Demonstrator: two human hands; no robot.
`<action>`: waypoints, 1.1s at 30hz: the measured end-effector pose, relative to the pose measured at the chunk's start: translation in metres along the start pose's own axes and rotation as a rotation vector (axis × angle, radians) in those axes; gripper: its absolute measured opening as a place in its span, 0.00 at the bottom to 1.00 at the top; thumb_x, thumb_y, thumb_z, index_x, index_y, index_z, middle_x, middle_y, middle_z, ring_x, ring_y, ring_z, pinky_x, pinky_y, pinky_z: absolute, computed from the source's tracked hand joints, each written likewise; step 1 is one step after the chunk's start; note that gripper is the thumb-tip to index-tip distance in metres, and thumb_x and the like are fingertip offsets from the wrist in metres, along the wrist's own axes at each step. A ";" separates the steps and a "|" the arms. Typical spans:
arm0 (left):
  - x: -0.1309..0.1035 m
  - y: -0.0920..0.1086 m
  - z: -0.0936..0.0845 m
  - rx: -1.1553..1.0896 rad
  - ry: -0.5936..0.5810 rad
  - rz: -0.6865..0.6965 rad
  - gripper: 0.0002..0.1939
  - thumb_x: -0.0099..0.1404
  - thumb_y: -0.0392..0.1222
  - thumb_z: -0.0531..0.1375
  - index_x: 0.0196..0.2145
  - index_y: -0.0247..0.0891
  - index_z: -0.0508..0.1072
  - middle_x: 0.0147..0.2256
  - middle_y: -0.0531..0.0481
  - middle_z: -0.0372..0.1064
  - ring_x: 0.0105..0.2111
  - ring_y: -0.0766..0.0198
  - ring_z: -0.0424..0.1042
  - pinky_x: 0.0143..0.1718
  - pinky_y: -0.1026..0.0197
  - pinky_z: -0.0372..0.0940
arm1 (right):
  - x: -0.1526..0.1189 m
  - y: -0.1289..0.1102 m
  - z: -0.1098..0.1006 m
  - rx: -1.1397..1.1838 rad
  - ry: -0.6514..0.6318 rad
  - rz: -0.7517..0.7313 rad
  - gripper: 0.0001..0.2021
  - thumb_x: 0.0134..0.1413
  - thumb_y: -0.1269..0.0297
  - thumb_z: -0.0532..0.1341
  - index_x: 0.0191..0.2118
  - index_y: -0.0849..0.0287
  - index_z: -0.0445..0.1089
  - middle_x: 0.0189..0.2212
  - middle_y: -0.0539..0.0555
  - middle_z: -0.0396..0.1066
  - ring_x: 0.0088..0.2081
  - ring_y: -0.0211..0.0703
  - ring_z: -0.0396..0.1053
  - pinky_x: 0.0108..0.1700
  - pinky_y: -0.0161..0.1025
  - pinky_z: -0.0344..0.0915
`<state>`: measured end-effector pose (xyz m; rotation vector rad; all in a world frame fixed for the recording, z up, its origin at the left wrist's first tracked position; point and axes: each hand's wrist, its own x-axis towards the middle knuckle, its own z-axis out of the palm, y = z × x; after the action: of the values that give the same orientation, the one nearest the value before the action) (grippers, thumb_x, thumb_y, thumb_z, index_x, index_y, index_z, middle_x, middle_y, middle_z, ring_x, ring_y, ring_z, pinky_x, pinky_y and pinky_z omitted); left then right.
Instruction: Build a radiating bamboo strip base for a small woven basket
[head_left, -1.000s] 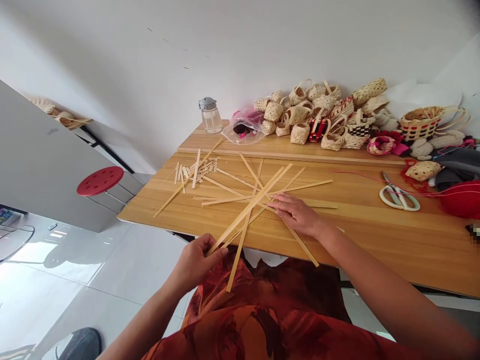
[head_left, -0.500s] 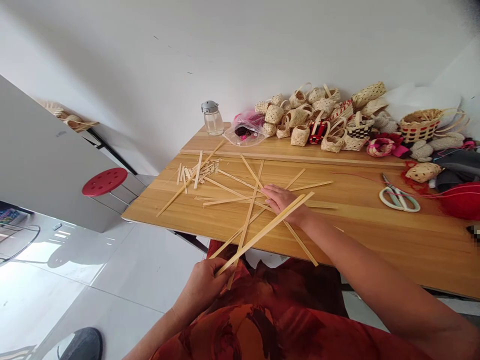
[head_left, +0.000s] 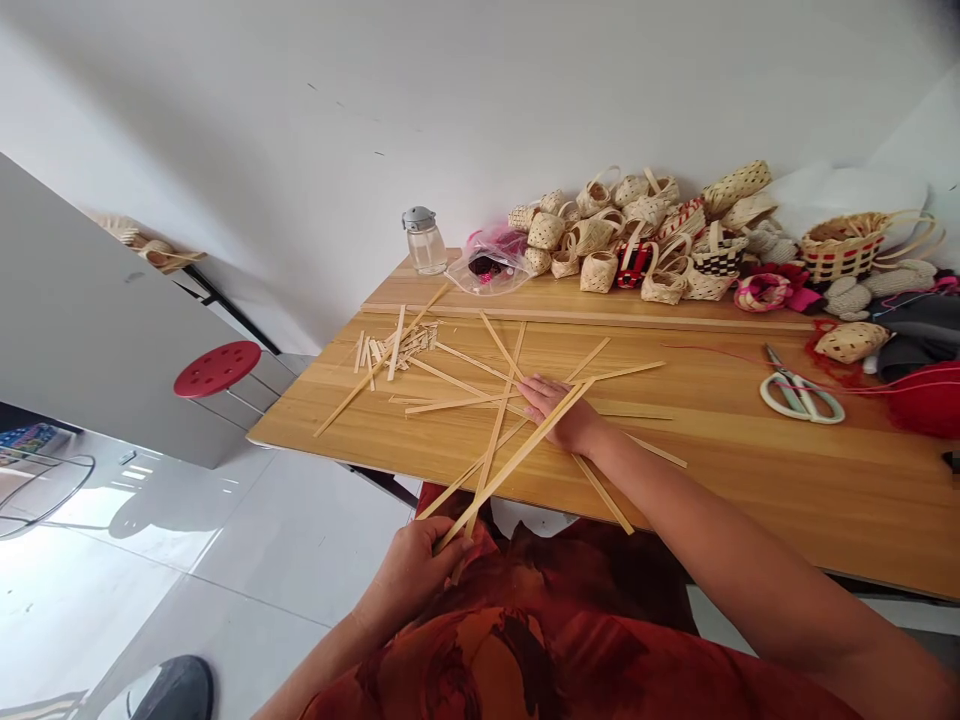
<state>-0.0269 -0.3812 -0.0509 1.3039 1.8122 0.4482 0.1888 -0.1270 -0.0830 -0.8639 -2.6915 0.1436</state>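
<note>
In the head view my left hand (head_left: 424,560), at the table's front edge, is closed around the near ends of a few long flat strips of bamboo or wood (head_left: 517,462). These slant up to the right and pass over my right hand. My right hand (head_left: 559,410) lies palm down, fingers stretched out, on a star of crossed strips (head_left: 495,435) on the table. The crossing point is partly hidden under its fingers. Another strip end (head_left: 660,450) sticks out to the right beyond my right forearm.
Short strip offcuts (head_left: 405,350) and a long strip (head_left: 352,400) lie on the left of the table. Behind are a glass jar (head_left: 427,248), a plastic bag (head_left: 491,270) and several small woven baskets (head_left: 600,270). Scissors (head_left: 802,395) and red yarn (head_left: 926,400) lie to the right.
The far ends of the strips in my left hand have swung left and slightly up. More of one strip shows right of my right forearm. My right hand has shifted slightly left and down.
</note>
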 end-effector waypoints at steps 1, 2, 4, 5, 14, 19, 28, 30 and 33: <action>-0.002 0.001 -0.003 0.015 0.000 -0.004 0.19 0.64 0.56 0.55 0.24 0.39 0.69 0.22 0.55 0.66 0.26 0.64 0.63 0.30 0.64 0.55 | 0.000 -0.002 -0.002 -0.005 -0.015 0.013 0.26 0.70 0.61 0.49 0.67 0.69 0.61 0.66 0.65 0.60 0.68 0.59 0.55 0.68 0.57 0.55; -0.004 0.002 -0.007 0.033 0.001 -0.009 0.19 0.63 0.56 0.56 0.24 0.39 0.69 0.22 0.55 0.65 0.26 0.64 0.63 0.30 0.64 0.55 | -0.001 -0.004 -0.004 -0.007 -0.025 0.027 0.26 0.70 0.61 0.49 0.67 0.68 0.61 0.67 0.64 0.59 0.69 0.58 0.54 0.69 0.56 0.55; -0.012 0.002 -0.016 0.062 -0.009 -0.019 0.18 0.62 0.56 0.56 0.24 0.39 0.67 0.23 0.55 0.62 0.27 0.64 0.61 0.31 0.63 0.54 | -0.001 -0.006 -0.006 -0.003 -0.029 0.052 0.26 0.70 0.61 0.49 0.67 0.66 0.61 0.67 0.63 0.58 0.69 0.58 0.54 0.69 0.57 0.54; -0.016 0.000 -0.020 0.069 -0.021 -0.029 0.18 0.62 0.56 0.56 0.24 0.39 0.66 0.23 0.56 0.61 0.27 0.64 0.60 0.31 0.63 0.54 | -0.001 -0.007 -0.007 0.003 -0.025 0.061 0.26 0.69 0.60 0.49 0.67 0.66 0.61 0.67 0.63 0.58 0.69 0.58 0.54 0.69 0.57 0.54; -0.064 -0.043 -0.030 -0.012 -0.203 -0.130 0.16 0.61 0.54 0.58 0.26 0.38 0.66 0.25 0.56 0.62 0.28 0.64 0.60 0.30 0.64 0.55 | 0.001 -0.008 -0.007 0.021 -0.018 0.046 0.27 0.68 0.61 0.51 0.68 0.66 0.60 0.66 0.66 0.59 0.68 0.59 0.55 0.68 0.58 0.54; -0.079 -0.057 -0.034 -0.030 -0.241 -0.205 0.17 0.61 0.55 0.58 0.27 0.38 0.69 0.25 0.55 0.65 0.27 0.64 0.62 0.30 0.64 0.57 | 0.000 -0.010 -0.007 0.015 -0.011 0.059 0.27 0.69 0.61 0.50 0.68 0.67 0.59 0.67 0.66 0.58 0.68 0.59 0.54 0.68 0.57 0.53; -0.093 -0.046 -0.043 0.002 -0.191 -0.295 0.16 0.59 0.55 0.58 0.26 0.39 0.69 0.23 0.54 0.66 0.25 0.64 0.65 0.27 0.65 0.58 | -0.001 -0.009 -0.004 0.024 0.015 0.064 0.26 0.68 0.61 0.50 0.67 0.68 0.60 0.66 0.66 0.59 0.68 0.60 0.55 0.67 0.58 0.55; -0.095 -0.037 -0.041 0.006 -0.187 -0.324 0.14 0.57 0.53 0.59 0.26 0.39 0.70 0.23 0.54 0.67 0.25 0.64 0.66 0.26 0.65 0.58 | -0.001 -0.009 -0.004 0.037 0.014 0.068 0.27 0.68 0.61 0.50 0.67 0.69 0.60 0.66 0.67 0.59 0.68 0.61 0.55 0.67 0.58 0.55; -0.099 -0.034 -0.042 0.016 -0.168 -0.383 0.15 0.53 0.55 0.61 0.26 0.40 0.73 0.23 0.54 0.69 0.25 0.62 0.68 0.25 0.65 0.60 | -0.002 -0.009 -0.004 0.059 0.020 0.061 0.27 0.68 0.61 0.49 0.67 0.68 0.60 0.66 0.67 0.59 0.68 0.60 0.55 0.67 0.58 0.54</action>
<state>-0.0698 -0.4764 -0.0088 0.9424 1.8680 0.1114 0.1864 -0.1356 -0.0776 -0.9245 -2.6296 0.2253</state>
